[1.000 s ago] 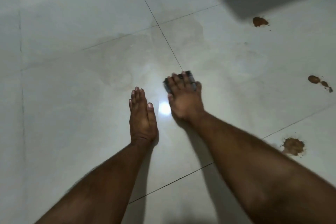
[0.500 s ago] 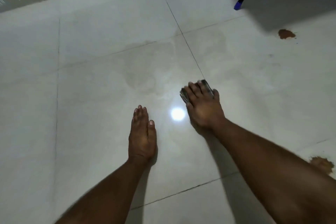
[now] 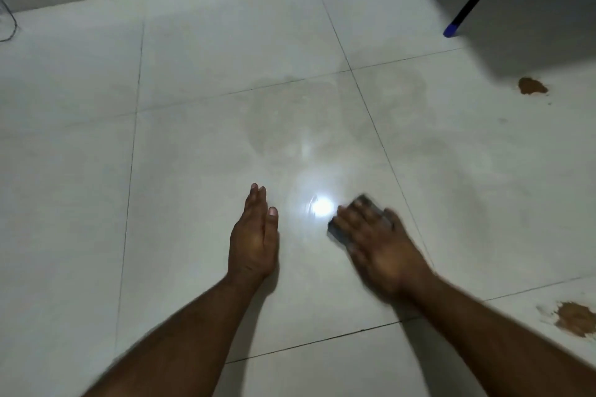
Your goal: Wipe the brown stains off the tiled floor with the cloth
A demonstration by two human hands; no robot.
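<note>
Right hand (image 3: pixel 382 243), blurred, presses flat-fingered on the dark cloth (image 3: pixel 338 229), whose long axis runs far-right to near-left on the tiled floor (image 3: pixel 193 138), while the left hand (image 3: pixel 254 238) rests flat, brown stains (image 3: pixel 532 86) far right.

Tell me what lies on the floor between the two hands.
In the head view, only bare tile with a bright light glare lies between the left hand and the right hand, which presses the cloth. No stain shows there.
</note>
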